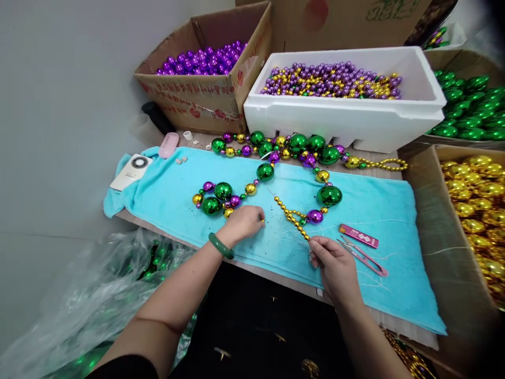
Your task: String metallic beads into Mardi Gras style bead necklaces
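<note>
My right hand (pixel 335 263) pinches the lower end of a short strand of small gold beads (pixel 292 217). A thin needle tip shows beyond the strand's upper end. My left hand (pixel 244 223), with a green bangle (pixel 221 246) on its wrist, is closed over the towel; specks of green and gold show at its fingertips, seemingly small beads. A bead garland (pixel 265 171) of green, purple and gold balls runs from beside my left hand to the back and round to the gold strand. Pink thread snips (pixel 365 257) and a small magenta box (pixel 359 235) lie right of my right hand.
A turquoise towel (pixel 165 210) covers the table. Behind it stand a carton (pixel 189 87) of purple balls and a white foam box (pixel 343 118) of small beads. Boxes of green balls (pixel 469 105) and gold balls (pixel 477 210) flank the right. A white device (pixel 132 172) lies left.
</note>
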`<state>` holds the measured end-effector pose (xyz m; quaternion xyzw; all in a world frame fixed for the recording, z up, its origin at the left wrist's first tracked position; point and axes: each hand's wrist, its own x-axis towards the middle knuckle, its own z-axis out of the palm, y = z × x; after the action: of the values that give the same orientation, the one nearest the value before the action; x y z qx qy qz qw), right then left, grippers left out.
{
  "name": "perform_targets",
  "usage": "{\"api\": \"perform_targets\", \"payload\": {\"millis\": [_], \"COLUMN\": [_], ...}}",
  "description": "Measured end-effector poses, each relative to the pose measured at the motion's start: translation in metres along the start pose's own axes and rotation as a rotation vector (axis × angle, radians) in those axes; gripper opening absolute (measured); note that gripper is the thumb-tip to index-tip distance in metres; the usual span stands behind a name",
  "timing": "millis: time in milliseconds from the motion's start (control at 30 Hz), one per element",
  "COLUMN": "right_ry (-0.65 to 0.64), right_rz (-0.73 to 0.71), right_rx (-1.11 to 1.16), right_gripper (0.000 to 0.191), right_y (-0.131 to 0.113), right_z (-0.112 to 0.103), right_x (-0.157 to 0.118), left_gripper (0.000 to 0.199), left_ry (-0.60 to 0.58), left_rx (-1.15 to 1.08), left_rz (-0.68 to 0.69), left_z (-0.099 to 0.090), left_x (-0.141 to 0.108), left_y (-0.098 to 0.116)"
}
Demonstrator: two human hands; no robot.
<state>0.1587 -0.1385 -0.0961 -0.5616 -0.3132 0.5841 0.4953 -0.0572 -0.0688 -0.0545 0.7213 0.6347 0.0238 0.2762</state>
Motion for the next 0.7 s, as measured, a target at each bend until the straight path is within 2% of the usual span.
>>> {"api": "perform_targets", "payload": {"millis": [233,433,500,700], "right_ry": [0.029,0.037,0.035,0.023], "right_rz": [-0.006,-0.018,-0.033,-0.025], "right_rx": [0.004,0.016,0.018,0.014], "right_gripper": [0.023,0.024,0.024,0.026], "right_y": [0.0,-0.003,-0.004,-0.002], "right_z": [-0.005,-0.007,-0.009,-0.012], "right_x": [0.001,0.005,0.005,0.005], "left_gripper": [0.021,0.016,0.015,0.016], "left_ry": [0.048,0.026,0.02,-0.036], "left_rx": [-0.697,-0.893,-1.018,-1.657], "left_rz": [-0.061,-0.029,-0.035,-0.091], "left_z": [-0.017,-0.021,-0.02,-0.021], "left_x": [0.021,0.029,0.031,0.034], "left_y": [-0.011,-0.003,0.001,0.001]}}
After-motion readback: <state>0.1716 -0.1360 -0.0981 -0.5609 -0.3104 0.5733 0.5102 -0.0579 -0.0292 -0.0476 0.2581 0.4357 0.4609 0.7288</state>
